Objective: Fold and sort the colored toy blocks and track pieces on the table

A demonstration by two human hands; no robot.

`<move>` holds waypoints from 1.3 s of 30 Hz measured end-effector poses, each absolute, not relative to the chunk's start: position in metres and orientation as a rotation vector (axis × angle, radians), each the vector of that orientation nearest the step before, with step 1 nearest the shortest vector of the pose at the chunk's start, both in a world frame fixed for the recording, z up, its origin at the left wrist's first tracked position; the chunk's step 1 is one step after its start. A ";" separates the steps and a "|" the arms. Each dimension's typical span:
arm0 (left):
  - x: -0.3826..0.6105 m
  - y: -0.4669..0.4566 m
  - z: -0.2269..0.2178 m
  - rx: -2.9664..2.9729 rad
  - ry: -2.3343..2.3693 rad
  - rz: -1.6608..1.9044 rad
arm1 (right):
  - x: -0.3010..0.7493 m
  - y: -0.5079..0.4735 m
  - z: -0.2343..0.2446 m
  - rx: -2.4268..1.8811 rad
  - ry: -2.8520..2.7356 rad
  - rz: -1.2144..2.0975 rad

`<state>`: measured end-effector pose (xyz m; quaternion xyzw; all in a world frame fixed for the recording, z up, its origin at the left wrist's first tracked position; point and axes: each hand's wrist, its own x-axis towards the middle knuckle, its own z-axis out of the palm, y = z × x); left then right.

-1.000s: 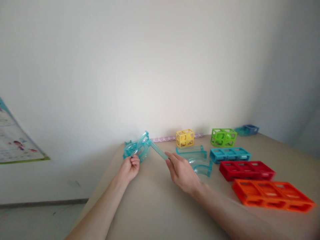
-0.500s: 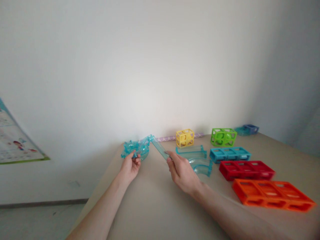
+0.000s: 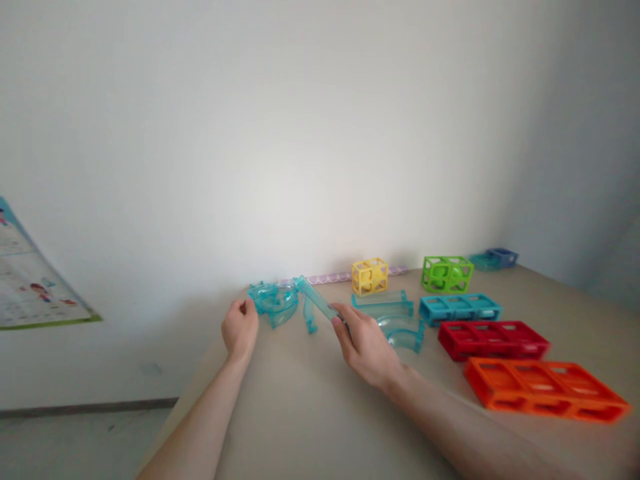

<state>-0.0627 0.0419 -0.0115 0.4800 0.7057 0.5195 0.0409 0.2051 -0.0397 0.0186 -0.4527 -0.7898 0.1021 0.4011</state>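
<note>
My right hand (image 3: 367, 340) is closed around one end of a straight, clear teal track piece (image 3: 317, 297), which slants up to the left. Beneath its far end, a narrow curved teal piece (image 3: 309, 317) lies on the table. A pile of clear teal track pieces (image 3: 275, 303), several of them curved, sits near the table's left edge. My left hand (image 3: 240, 327) is by the pile's left side with its fingers curled in. Whatever those fingers may hold is hidden.
Right of my right hand are straight and curved teal pieces (image 3: 385, 305), then blue (image 3: 460, 308), red (image 3: 493, 340) and orange (image 3: 545, 390) open frames. Yellow (image 3: 370, 277) and green (image 3: 447, 275) cages stand behind. A purple patterned strip (image 3: 327, 277) runs along the wall.
My left hand has moved left and back from the front of the pile, its fingers curling in. The narrow curved piece now shows apart from the pile. My right hand has barely moved.
</note>
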 end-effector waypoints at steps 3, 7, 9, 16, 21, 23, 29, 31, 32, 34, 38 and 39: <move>-0.072 0.051 -0.017 1.472 2.271 1.602 | 0.205 -0.039 0.018 -1.136 -1.994 0.254; -0.074 0.056 -0.024 1.672 2.234 1.487 | 0.205 -0.040 0.018 -1.145 -1.999 0.243; -0.074 0.055 -0.025 1.770 2.221 1.417 | 0.205 -0.040 0.019 -1.150 -2.006 0.241; -0.069 0.049 -0.022 1.898 2.201 1.246 | 0.204 -0.041 0.020 -1.161 -2.018 0.246; -0.060 0.044 -0.018 1.793 2.253 1.269 | 0.204 -0.041 0.019 -1.159 -2.018 0.240; -0.058 0.043 -0.017 1.771 2.282 1.233 | 0.204 -0.040 0.018 -1.161 -2.018 0.237; -0.074 0.049 -0.016 1.503 2.535 1.186 | 0.205 -0.039 0.017 -1.146 -2.013 0.229; -0.081 0.052 -0.017 1.421 2.582 1.168 | 0.205 -0.039 0.016 -1.148 -2.010 0.224; -0.083 0.054 -0.018 1.408 2.577 1.144 | 0.205 -0.038 0.017 -1.151 -2.009 0.221; -0.086 0.056 -0.021 1.427 2.530 1.092 | 0.205 -0.038 0.017 -1.156 -2.012 0.218; -0.086 0.058 -0.026 1.484 2.467 1.023 | 0.204 -0.039 0.017 -1.155 -2.015 0.211; -0.086 0.058 -0.027 1.488 2.466 1.012 | 0.204 -0.039 0.016 -1.153 -2.015 0.209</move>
